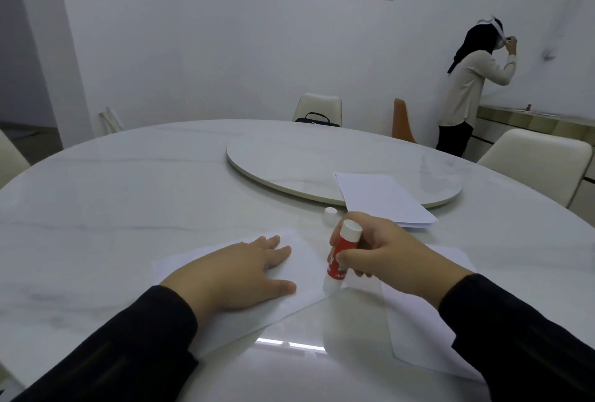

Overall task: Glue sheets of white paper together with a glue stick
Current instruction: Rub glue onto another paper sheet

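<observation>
Gluing under way: left hand [244, 272] flat on sheet [302, 292], right hand [380, 250] gripping glue stick [342, 256] at the sheet's right corner; second sheet [428, 330] right of it not yet joined

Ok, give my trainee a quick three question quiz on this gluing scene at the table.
1. True or false: the left hand lies flat on a sheet of paper.
2. What does the right hand hold?
3. Where is the loose cap? A) on the table B) on the paper stack C) on the turntable

Key: 1 true. 2 the glue stick. 3 A.
</observation>
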The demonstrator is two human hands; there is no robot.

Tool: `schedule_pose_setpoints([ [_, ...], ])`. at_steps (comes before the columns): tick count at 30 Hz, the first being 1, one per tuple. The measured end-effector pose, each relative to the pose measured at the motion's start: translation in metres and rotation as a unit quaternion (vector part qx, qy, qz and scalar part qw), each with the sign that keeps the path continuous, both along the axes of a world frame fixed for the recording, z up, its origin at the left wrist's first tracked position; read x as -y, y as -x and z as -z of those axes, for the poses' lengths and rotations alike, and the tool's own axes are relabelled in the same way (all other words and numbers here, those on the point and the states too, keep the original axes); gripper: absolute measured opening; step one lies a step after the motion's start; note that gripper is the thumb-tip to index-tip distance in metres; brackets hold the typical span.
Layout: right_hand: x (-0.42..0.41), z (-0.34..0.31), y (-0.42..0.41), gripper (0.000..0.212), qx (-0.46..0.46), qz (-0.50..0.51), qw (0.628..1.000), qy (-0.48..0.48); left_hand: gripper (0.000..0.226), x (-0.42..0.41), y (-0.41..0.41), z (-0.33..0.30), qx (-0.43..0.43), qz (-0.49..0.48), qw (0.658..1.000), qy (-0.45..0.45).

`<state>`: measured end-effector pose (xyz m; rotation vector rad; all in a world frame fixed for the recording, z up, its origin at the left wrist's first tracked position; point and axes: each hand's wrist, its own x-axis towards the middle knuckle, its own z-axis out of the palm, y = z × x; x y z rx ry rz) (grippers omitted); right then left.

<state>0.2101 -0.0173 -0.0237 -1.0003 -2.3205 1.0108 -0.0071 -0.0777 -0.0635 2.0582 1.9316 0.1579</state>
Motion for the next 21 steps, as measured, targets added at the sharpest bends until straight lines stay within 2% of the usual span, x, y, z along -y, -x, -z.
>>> schedule_pose_setpoints([
  [2,0.003,-0.002,-0.010,0.010,0.007,-0.020,0.999,0.039,0.071,0.001,0.000,0.000,0.004,-0.002,1.000,0.003],
  [3,0.004,-0.005,-0.014,0.009,-0.031,-0.037,0.997,0.066,0.071,0.002,0.000,-0.001,0.007,-0.003,1.000,0.004],
  [4,0.004,-0.008,-0.017,0.011,-0.114,-0.045,0.987,0.099,0.071,0.003,0.000,-0.001,0.010,-0.003,1.000,0.004],
  [5,0.003,-0.012,-0.020,0.014,-0.230,-0.038,0.963,0.138,0.071,0.003,0.000,-0.002,0.013,-0.003,1.000,0.004],
  [6,0.001,-0.016,-0.023,0.013,-0.359,-0.014,0.915,0.183,0.070,0.003,-0.001,-0.003,0.014,-0.003,1.000,0.003],
  [8,-0.007,-0.026,-0.024,0.010,-0.559,0.058,0.788,0.252,0.070,0.001,-0.001,-0.005,0.011,0.006,1.000,0.004],
  [9,-0.012,-0.030,-0.022,0.004,-0.609,0.081,0.741,0.271,0.069,-0.001,-0.002,-0.007,0.007,0.015,1.000,0.008],
  [10,-0.018,-0.032,-0.018,0.014,-0.625,0.097,0.723,0.276,0.069,-0.003,-0.003,-0.009,0.004,0.024,1.000,0.012],
  [11,-0.024,-0.033,-0.013,0.030,-0.608,0.109,0.739,0.268,0.070,-0.006,-0.003,-0.011,0.003,0.034,0.999,0.017],
  [13,-0.034,-0.033,0.001,0.050,-0.533,0.135,0.805,0.224,0.070,-0.013,-0.003,-0.016,0.012,0.057,0.998,0.027],
  [15,-0.044,-0.025,0.018,0.051,-0.446,0.160,0.862,0.179,0.070,-0.018,-0.003,-0.017,0.031,0.082,0.996,0.034],
  [18,-0.062,-0.008,0.042,0.046,-0.270,0.219,0.935,0.066,0.071,-0.022,-0.002,-0.012,0.065,0.110,0.991,0.029],
  [21,-0.079,0.007,0.063,0.042,-0.165,0.232,0.958,-0.023,0.072,-0.022,0.000,-0.008,0.076,0.126,0.989,0.023],
])
